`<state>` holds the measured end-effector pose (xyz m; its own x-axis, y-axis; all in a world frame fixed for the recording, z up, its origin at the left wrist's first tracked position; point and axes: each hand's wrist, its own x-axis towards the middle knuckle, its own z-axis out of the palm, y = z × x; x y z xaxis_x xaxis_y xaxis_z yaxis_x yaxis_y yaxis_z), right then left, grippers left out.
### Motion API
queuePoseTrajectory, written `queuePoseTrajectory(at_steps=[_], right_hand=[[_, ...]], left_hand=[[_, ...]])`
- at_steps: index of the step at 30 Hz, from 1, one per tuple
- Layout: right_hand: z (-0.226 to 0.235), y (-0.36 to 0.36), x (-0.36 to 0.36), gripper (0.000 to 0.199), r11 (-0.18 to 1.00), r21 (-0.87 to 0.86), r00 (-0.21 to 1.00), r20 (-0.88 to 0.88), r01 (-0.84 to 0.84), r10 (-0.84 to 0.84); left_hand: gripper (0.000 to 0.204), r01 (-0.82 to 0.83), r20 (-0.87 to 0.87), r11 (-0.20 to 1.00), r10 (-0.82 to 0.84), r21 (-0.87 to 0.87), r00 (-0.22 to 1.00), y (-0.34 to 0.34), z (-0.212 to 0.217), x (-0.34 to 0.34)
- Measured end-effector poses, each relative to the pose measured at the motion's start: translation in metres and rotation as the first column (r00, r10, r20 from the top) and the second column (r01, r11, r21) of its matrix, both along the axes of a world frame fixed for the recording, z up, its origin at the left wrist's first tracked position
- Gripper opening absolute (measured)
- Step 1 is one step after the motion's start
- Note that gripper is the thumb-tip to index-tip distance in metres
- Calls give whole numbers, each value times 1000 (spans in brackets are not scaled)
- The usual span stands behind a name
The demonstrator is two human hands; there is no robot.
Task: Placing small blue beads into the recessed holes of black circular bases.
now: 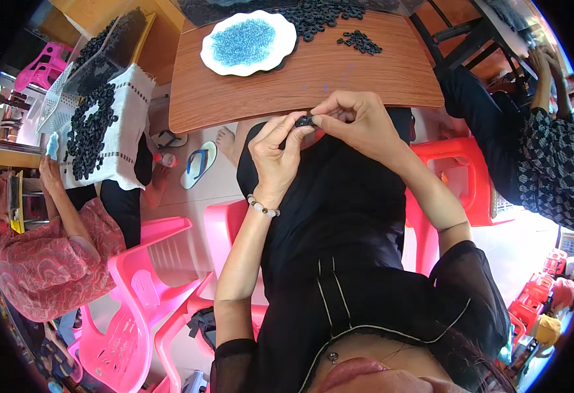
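A small black part [305, 121] is pinched between my two hands, just off the near edge of the brown wooden table [254, 98]. My left hand [277, 150] grips its left end with thumb and forefinger. My right hand [359, 124] has thumb and forefinger closed on its right end. Fingertips cover much of the part, so its exact kind cannot be made out. On the table, a white scalloped plate [289, 47] holds many tiny blue translucent pieces [242, 40]. A big heap of black parts [313, 18] lies at the far edge, with a smaller pile [360, 42] to its right.
At left, a person in a red patterned top [57, 262] sits by a white cloth [120, 141] bearing black parts [90, 131]. Another person in dark clothes [549, 157] is at right. Pink chairs [120, 340] and a red stool [454, 154] stand around me. A flip-flop [199, 165] lies on the floor.
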<state>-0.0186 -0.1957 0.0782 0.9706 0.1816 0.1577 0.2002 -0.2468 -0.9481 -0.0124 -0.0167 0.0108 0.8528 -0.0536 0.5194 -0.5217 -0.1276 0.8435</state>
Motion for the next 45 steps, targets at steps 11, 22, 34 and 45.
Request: queuePoseTrajectory(at_steps=[11, 22, 34, 45], right_hand=[[7, 3, -3, 13, 988, -143, 993, 116, 51, -35], [8, 5, -4, 14, 979, -201, 990, 141, 33, -4], [7, 5, -10, 14, 975, -216, 987, 160, 57, -22], [6, 6, -18, 12, 967, -256, 995, 100, 12, 14]], left_hand=[[24, -32, 91, 998, 27, 58, 996, 1, 0, 1], [23, -23, 95, 994, 13, 105, 995, 1, 4, -3], [27, 24, 37, 991, -29, 134, 999, -4, 2, -7], [21, -25, 151, 994, 9, 107, 988, -10, -10, -13]])
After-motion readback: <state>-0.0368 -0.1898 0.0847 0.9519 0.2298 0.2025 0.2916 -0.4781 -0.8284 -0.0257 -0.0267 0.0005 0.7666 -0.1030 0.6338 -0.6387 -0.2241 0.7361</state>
